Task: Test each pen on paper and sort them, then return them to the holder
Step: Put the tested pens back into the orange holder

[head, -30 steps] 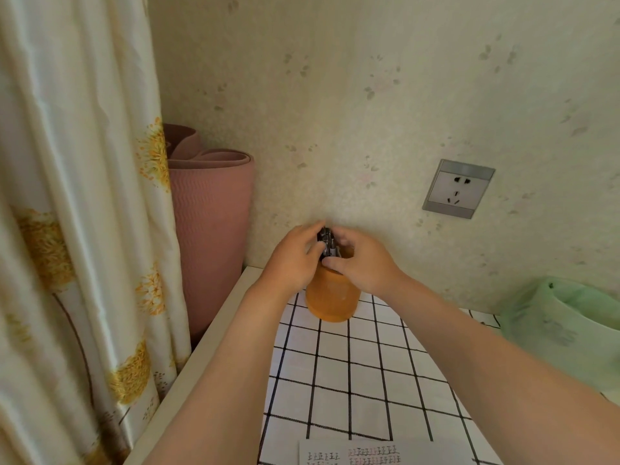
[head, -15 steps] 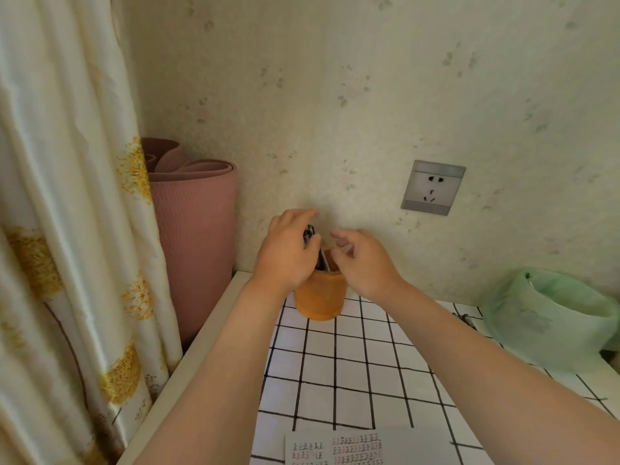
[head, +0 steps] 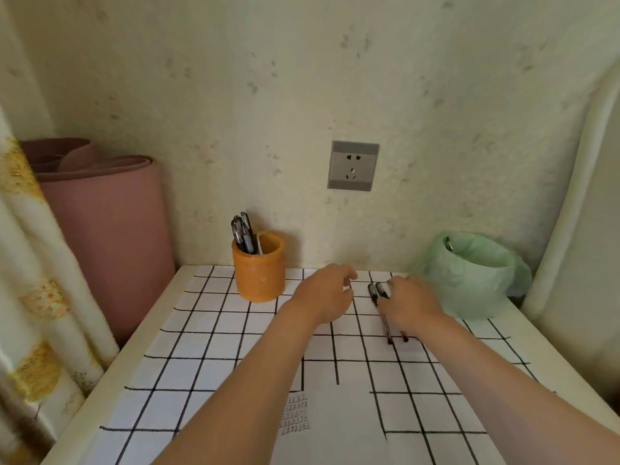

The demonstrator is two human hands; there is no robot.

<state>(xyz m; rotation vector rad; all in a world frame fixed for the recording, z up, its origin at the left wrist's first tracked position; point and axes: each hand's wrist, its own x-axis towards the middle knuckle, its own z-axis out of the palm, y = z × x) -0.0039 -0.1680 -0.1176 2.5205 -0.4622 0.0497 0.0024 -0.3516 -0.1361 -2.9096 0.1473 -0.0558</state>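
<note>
Orange holder [head: 260, 273] upright, black pens [head: 243, 234] leaning inside; loose pens [head: 377, 293] flat, side by side, to its right.

Pens on the table [head: 375, 292]: middles hidden under the right hand [head: 411, 303]; count unclear.
Right hand: grip cannot be told.
Left hand [head: 323, 297]: fingertips blurred.
Pens in the holder [head: 242, 233]: lower ends hidden inside the holder [head: 260, 273].
Paper [head: 335, 424]: cut off by the bottom edge; print too small to read.
Mat [head: 110, 229]: left side hidden behind the curtain [head: 30, 297].
</note>
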